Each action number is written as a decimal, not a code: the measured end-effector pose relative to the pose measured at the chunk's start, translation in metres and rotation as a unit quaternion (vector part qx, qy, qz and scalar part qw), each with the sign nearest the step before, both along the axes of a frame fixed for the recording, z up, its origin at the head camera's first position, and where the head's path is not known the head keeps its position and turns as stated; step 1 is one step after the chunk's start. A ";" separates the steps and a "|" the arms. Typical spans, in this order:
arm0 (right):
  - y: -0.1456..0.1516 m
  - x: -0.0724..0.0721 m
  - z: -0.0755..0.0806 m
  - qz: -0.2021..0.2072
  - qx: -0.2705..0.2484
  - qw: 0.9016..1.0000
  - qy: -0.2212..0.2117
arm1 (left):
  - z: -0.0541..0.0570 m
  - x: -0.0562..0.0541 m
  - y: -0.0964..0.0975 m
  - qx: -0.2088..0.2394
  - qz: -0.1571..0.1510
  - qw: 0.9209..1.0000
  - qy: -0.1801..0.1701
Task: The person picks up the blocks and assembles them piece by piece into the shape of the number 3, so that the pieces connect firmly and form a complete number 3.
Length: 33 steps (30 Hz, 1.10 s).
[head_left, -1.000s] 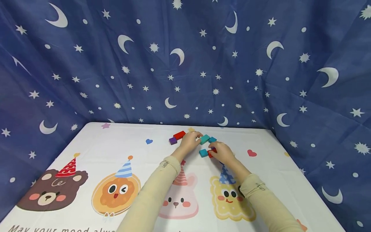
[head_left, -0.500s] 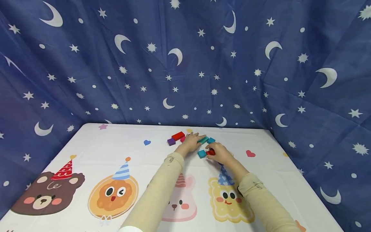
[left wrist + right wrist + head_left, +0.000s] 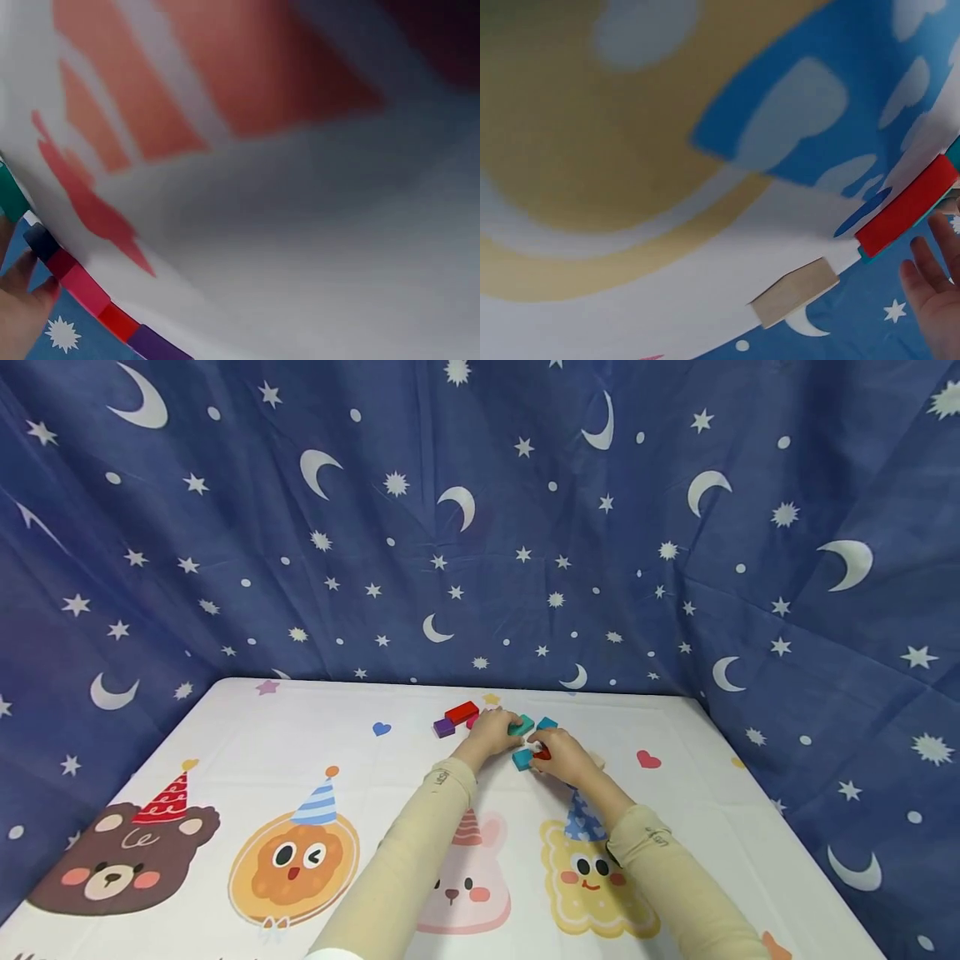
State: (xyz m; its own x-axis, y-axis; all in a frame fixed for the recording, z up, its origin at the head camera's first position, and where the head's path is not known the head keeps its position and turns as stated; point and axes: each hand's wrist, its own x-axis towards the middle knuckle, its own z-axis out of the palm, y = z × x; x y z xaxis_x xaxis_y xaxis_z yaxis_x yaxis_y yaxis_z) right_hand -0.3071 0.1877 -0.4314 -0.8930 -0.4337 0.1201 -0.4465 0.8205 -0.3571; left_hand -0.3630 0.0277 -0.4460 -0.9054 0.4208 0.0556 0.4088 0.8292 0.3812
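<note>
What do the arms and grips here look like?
No machine here: the left grip and right grip are a person's bare hands, ungloved. The left sleeve and right sleeve are long and cream, with small dark lettering near each cuff, too small to read. A white edge shows low on the left one.

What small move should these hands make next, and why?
I'd probably slide the green block toward the red block with the left hand: it is already at the green one, the right hand is at the red one, and the two look apart.
</note>
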 end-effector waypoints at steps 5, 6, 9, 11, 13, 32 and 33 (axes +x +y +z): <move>-0.008 -0.001 -0.001 0.009 0.019 1.000 -0.004 | 0.001 0.001 -0.003 0.019 0.020 1.000 0.006; -0.010 -0.001 -0.001 0.012 0.022 1.000 -0.005 | 0.001 0.002 -0.004 0.021 0.021 1.000 0.007; -0.011 -0.001 -0.001 0.021 0.040 0.999 -0.009 | 0.003 0.003 -0.007 0.020 0.017 1.000 0.010; -0.012 -0.002 0.000 0.028 0.052 0.998 -0.013 | 0.003 0.004 -0.009 0.019 0.012 1.000 0.010; -0.012 -0.003 0.000 0.033 0.065 0.997 -0.016 | 0.004 0.005 -0.011 0.020 0.010 1.000 0.010; -0.016 -0.009 0.002 0.031 0.083 0.996 -0.029 | 0.015 0.011 -0.031 0.059 -0.019 0.998 0.015; -0.017 -0.009 0.002 0.032 0.088 0.995 -0.029 | 0.017 0.012 -0.033 0.062 -0.023 0.998 0.012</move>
State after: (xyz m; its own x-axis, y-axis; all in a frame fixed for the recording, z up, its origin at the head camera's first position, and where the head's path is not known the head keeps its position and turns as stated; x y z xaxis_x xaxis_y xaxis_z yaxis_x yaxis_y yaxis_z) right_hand -0.3165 0.1709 -0.4293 -0.8657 -0.5004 -0.0136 -0.4834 0.8426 -0.2374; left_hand -0.3512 -0.0049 -0.4291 -0.8830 0.4506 0.1316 0.4559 0.7563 0.4691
